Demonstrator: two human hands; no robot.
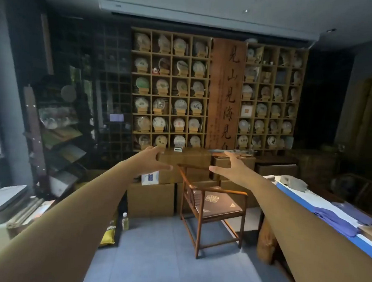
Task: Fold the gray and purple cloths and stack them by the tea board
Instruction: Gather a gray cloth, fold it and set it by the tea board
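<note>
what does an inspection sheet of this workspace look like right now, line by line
surface: long table at the right edge, white cover with a blue border
job's things: purple cloths lying flat and spread on the table; crumpled gray cloth at its far end; tea board not identifiable
clutter: wooden chair beside the table; stacked cardboard boxes behind it; bottle on the floor
grippers: left hand and right hand both stretched forward in the air, fingers spread, holding nothing
cables: nothing seen
surroundings: dim room, wall shelf of tea cakes, calligraphy board
</note>
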